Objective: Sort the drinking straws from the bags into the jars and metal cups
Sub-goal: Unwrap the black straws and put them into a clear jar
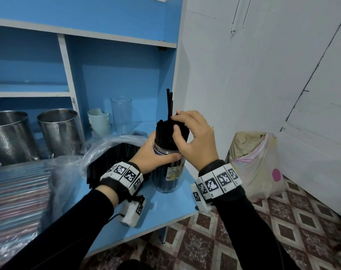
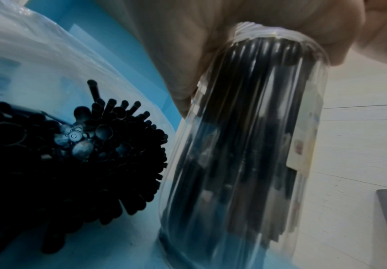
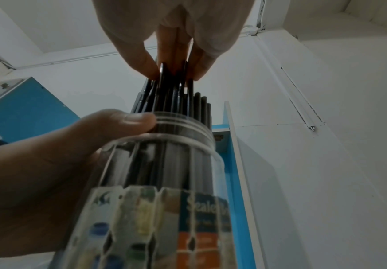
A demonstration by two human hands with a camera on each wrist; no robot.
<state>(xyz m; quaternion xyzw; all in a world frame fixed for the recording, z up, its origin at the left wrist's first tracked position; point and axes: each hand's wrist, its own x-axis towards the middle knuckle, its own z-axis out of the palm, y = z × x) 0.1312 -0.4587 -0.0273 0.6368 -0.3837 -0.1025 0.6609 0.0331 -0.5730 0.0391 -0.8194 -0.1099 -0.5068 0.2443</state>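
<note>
Our left hand (image 1: 153,152) grips the jar (image 1: 168,172) at the desk (image 1: 165,207) edge. Black straws (image 1: 163,133) stand upright inside. Our right hand (image 1: 193,137), right above, pinches maybe several tall ones.

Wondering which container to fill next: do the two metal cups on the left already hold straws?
No. In the head view both metal cups stand open with nothing rising above their rims.
</note>
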